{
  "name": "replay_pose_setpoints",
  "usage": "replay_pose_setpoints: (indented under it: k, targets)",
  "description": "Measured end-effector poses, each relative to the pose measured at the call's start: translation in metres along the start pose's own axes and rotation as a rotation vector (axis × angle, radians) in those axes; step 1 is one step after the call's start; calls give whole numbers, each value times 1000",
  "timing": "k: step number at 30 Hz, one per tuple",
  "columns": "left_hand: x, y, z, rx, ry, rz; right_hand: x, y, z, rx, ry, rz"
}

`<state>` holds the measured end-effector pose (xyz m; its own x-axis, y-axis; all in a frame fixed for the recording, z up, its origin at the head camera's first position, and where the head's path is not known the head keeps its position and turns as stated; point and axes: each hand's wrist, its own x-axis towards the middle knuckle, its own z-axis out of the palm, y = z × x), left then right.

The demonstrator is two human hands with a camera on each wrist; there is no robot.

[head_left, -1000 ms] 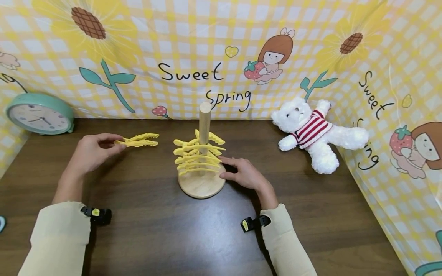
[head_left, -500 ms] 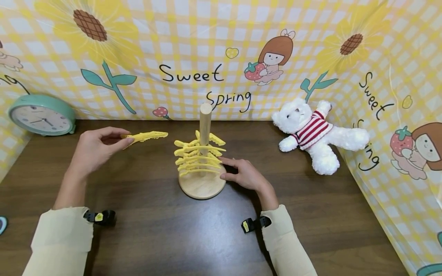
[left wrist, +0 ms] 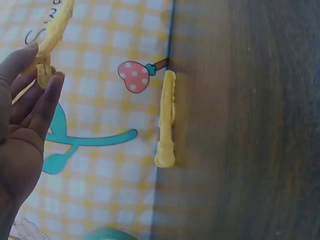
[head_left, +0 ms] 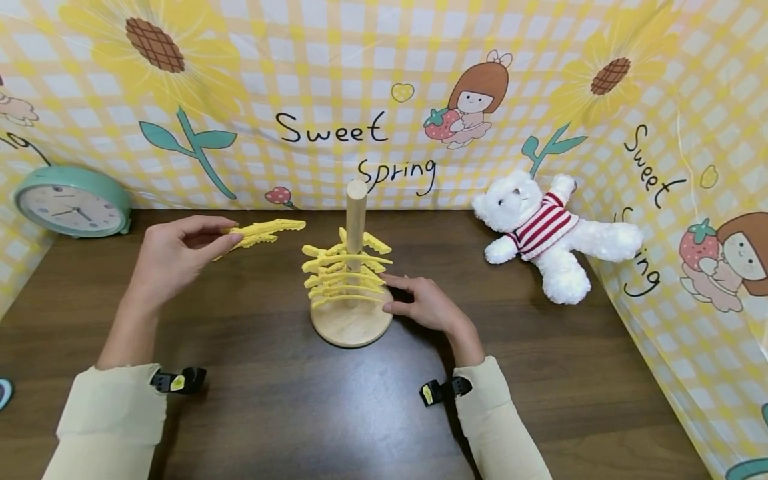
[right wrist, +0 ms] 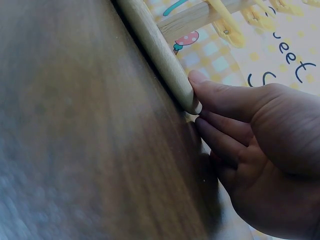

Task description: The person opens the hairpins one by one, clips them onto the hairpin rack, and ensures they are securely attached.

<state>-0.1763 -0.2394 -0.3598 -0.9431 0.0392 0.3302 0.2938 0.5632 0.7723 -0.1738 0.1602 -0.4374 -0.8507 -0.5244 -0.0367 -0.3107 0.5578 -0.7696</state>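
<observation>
My left hand [head_left: 174,253] pinches a long yellow piece with a bumpy edge, perhaps a plastic clip [head_left: 282,227], raised left of the stand. In the left wrist view the fingers hold this yellow piece [left wrist: 55,37] near one end. A similar yellow piece [left wrist: 167,120] lies on the table, just below the held one in the head view. A wooden stand [head_left: 351,330] has a round base and upright post; several yellow pieces [head_left: 347,277] are stacked around the post. My right hand [head_left: 423,303] grips the base's right edge, thumb on top of the wooden base [right wrist: 165,60].
A white teddy bear [head_left: 543,233] in a striped shirt lies back right. A green clock [head_left: 72,200] stands back left. Patterned cloth [head_left: 324,80] walls the back and right of the dark wooden table [head_left: 288,413]. Something blue-edged [head_left: 5,392] shows at the left edge.
My left hand has lifted one yellow piece and carried it slightly right and away from me, apart from the one lying there. The right hand and stand have stayed put.
</observation>
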Motion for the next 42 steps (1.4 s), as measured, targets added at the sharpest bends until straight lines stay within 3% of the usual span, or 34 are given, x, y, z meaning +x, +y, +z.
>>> replay_pose_setpoints:
  k: [3, 9, 12, 18, 23, 30, 42]
  targets:
    - [-1, 6, 2, -23, 13, 80, 0, 0, 0, -2, -2, -1]
    - [-2, 23, 6, -13, 63, 344, 0, 1, 0, -6, -3, 9]
    - [-4, 32, 7, 1, 83, 410, 0, 1, 0, -7, -5, 4]
    - [-6, 50, 7, -69, 120, 473, 1, 2, 0, -7, -7, -6]
    - [-6, 60, 11, -129, 105, 523, 1, 2, 0, -9, -13, -6]
    - [-4, 74, 23, -137, 81, 593, 1, 2, 0, -18, -6, -6]
    - [0, 90, 39, -128, 57, 634, 1, 1, 1, -14, -6, -5]
